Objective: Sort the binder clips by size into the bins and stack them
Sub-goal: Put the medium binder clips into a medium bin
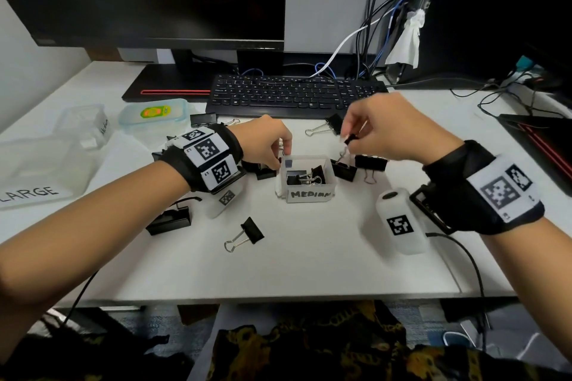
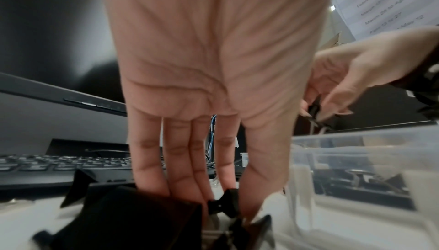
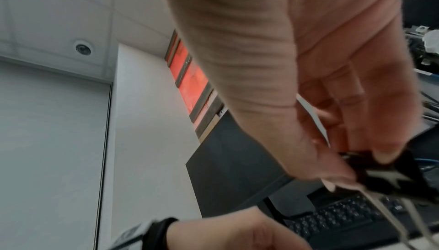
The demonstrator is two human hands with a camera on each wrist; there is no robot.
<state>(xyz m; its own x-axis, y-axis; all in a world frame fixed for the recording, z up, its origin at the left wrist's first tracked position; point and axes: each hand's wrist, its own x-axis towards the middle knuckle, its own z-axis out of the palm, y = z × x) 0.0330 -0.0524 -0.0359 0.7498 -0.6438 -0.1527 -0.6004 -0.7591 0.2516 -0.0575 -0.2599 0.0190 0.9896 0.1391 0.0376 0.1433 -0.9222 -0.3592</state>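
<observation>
A clear bin [image 1: 309,195] labelled MEDIUM stands mid-table with several black binder clips [image 1: 305,178] inside. My left hand [image 1: 283,155] reaches down at its rear left corner; in the left wrist view its fingers [image 2: 180,169] point straight down and thumb and forefinger pinch a small black clip [image 2: 226,202] among larger clips [image 2: 133,216]. My right hand [image 1: 348,141] hovers above the bin's rear right corner. It pinches a small black clip [image 3: 385,175] whose silver handles hang down, also visible as a clip [image 2: 314,109] in the left wrist view.
Loose clips lie around the bin [image 1: 247,232] [image 1: 168,219] [image 1: 370,164] [image 1: 325,127]. A clear LARGE bin [image 1: 31,192], a second clear bin [image 1: 89,127] and a blue-lidded box [image 1: 154,113] sit at left. A keyboard [image 1: 294,96] and monitor stand behind.
</observation>
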